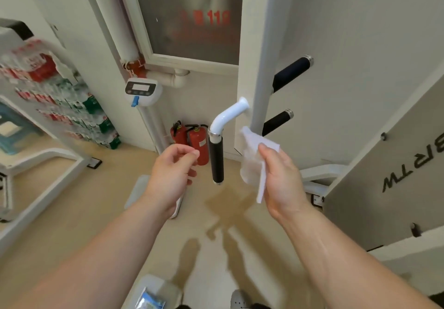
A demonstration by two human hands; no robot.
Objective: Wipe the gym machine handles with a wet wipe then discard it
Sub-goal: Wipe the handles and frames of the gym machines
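A black padded handle [216, 159] hangs straight down from a curved white tube [228, 116] on the white gym machine post [262, 68]. My right hand [281, 176] pinches a crumpled white wet wipe [252, 159] just right of that handle, not touching it. My left hand [173, 174] hovers just left of the handle with its fingers loosely curled and nothing in it. Two more black handles [292, 73] [276, 122] stick out to the right of the post.
Two red fire extinguishers [192, 140] stand on the floor behind the handle. A scale with a display [143, 91] stands left of them. Packs of water bottles [60, 102] fill the left. A grey machine cover [396, 176] is at right. A wipe packet [151, 300] lies below.
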